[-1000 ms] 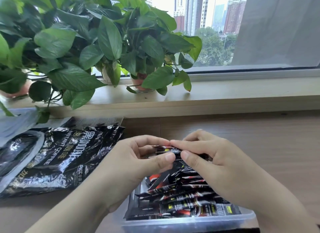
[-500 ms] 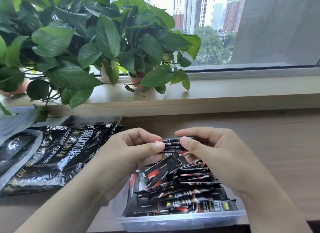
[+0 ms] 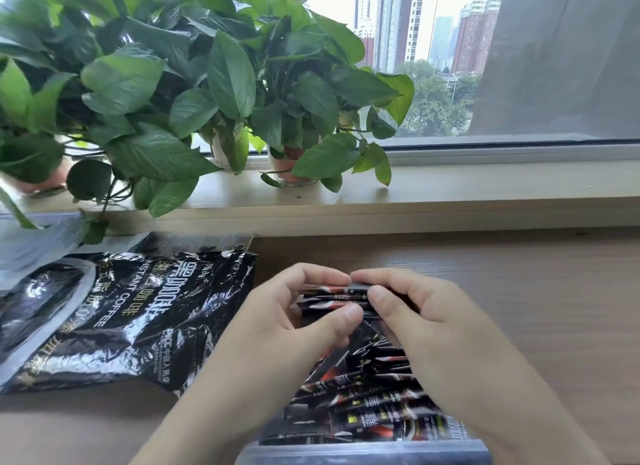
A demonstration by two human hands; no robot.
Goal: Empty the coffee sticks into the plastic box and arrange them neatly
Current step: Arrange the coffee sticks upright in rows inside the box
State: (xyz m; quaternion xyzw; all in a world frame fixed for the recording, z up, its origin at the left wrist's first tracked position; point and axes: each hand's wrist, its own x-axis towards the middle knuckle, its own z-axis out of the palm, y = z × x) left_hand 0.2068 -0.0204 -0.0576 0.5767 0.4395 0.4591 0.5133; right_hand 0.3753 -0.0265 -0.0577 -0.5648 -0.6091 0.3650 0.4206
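A small bundle of black coffee sticks (image 3: 334, 300) is held above the far end of the clear plastic box (image 3: 363, 455). My left hand (image 3: 277, 322) grips the bundle's left side between thumb and fingers. My right hand (image 3: 426, 319) pinches its right side, thumb in front. Below them, several more black and red coffee sticks (image 3: 374, 399) lie in the box, mostly side by side, a few askew near the far end. My right forearm hides the box's right side.
The black instant coffee bag (image 3: 114, 312) lies flat on the wooden table (image 3: 536, 309) to the left of the box. Potted leafy plants (image 3: 207, 94) stand on the window sill (image 3: 450, 194) behind. A clear plastic sheet (image 3: 31, 243) lies at the far left.
Both hands have lifted the bundle of sticks slightly off the pile and squeezed it together. The view has shifted a little.
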